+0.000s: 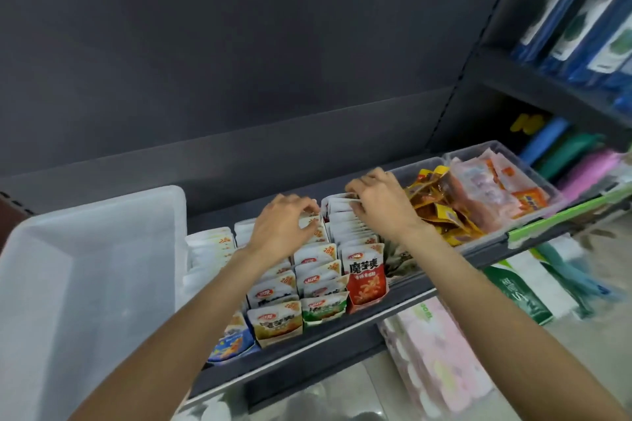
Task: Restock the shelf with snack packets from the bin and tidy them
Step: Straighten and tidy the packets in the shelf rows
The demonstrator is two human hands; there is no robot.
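Rows of small white snack packets (316,278) stand upright on the dark shelf (307,357), with a red-fronted packet (366,280) at the head of the right row. My left hand (280,227) rests on the tops of the middle row, fingers curled over the packets. My right hand (379,203) pinches the top edges of packets at the back of the right row. A translucent white bin (68,284) stands at the left of the shelf; I see nothing inside it.
Clear plastic trays (533,164) to the right hold yellow-orange and pink-orange snack packs. Tissue packs and green bags lie on the lower shelf. Blue packages fill the upper right shelving. The dark back panel rises behind the shelf.
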